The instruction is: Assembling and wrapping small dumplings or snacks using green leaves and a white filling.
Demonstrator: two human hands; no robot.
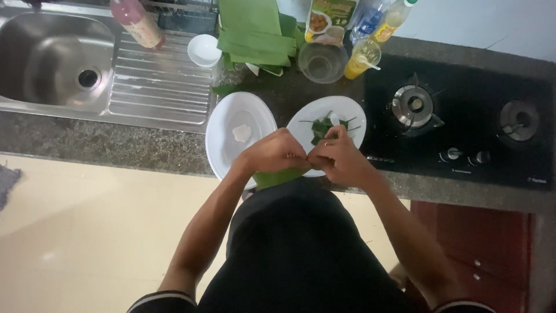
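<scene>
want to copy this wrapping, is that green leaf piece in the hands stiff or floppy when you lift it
Probably floppy and light: the green leaf piece is thin and bends under the left hand and right hand. It likely holds a crease, since the stack of folded green leaves behind lies flat. It may tear if pulled hard.

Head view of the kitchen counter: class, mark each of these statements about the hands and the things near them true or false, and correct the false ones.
1. Both hands, left hand and right hand, meet over a green leaf piece. True.
2. The right-hand white plate holds green leaves. True.
3. The sink is full of dishes. False: its basin shows bare metal and the drain.
4. A pot sits on the gas stove. False: both burners are bare.
5. Folded green leaves lie at the back of the counter. True.
</scene>
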